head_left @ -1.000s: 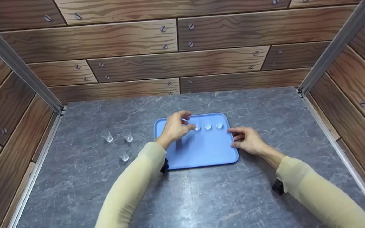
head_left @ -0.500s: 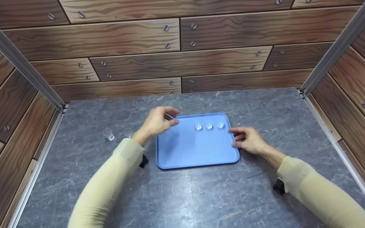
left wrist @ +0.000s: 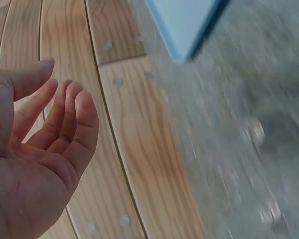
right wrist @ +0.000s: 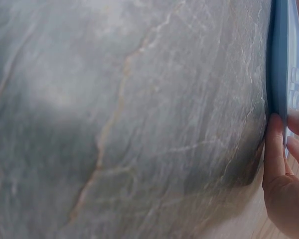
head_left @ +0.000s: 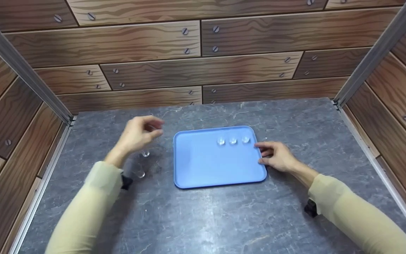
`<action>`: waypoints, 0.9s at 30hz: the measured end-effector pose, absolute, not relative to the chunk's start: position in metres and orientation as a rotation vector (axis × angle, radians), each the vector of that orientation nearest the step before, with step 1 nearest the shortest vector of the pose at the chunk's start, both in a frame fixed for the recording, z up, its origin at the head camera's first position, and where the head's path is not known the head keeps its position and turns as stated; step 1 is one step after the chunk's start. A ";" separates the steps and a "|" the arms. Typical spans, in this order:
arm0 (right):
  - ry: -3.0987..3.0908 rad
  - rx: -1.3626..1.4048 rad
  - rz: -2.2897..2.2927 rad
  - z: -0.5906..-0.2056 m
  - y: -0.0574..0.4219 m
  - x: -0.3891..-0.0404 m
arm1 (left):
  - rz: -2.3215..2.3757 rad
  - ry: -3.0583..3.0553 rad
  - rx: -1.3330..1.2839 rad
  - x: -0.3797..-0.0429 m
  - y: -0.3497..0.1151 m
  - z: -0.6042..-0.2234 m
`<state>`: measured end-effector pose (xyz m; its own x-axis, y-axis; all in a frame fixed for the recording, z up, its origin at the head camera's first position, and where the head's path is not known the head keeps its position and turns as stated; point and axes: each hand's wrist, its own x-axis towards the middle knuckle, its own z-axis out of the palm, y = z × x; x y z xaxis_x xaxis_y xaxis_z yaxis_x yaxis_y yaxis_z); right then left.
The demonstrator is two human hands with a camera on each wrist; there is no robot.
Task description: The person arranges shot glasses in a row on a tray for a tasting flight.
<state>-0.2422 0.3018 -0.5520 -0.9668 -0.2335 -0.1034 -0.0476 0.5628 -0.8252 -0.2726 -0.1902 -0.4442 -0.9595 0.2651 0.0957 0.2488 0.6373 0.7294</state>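
In the head view, my left hand (head_left: 137, 135) hovers left of the tray, above the table. Its fingers are loosely curled with nothing between them; the left wrist view shows the bare palm. Below it stand two small clear cups, one partly behind the hand (head_left: 145, 153) and a nearer cup (head_left: 140, 173). A blue tray (head_left: 217, 165) lies flat, with three small clear cups in a row near its far right corner: a left cup (head_left: 221, 141), a middle cup (head_left: 233, 140) and a right cup (head_left: 245, 139). My right hand (head_left: 277, 156) grips the tray's right rim.
The grey marbled table (head_left: 206, 218) is bounded by a wood-print back wall (head_left: 203, 67) and side walls, with metal posts (head_left: 368, 53) at the corners. A wrist camera (head_left: 127, 182) hangs under the left sleeve.
My left hand has moved left from beside the cup row, off the tray and over toward the loose cups, one of which it now hides. My right hand stays at the rim.
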 end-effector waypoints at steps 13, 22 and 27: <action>2.622 -0.248 -1.332 -0.554 0.304 -0.240 | 1.145 2.913 0.255 -0.251 -0.281 -0.449; 2.612 -0.247 -1.344 -0.553 0.302 -0.242 | 1.114 2.900 0.060 -0.247 -0.315 -0.482; 2.612 -0.248 -1.341 -0.554 0.301 -0.243 | 1.105 2.869 -0.004 -0.248 -0.319 -0.501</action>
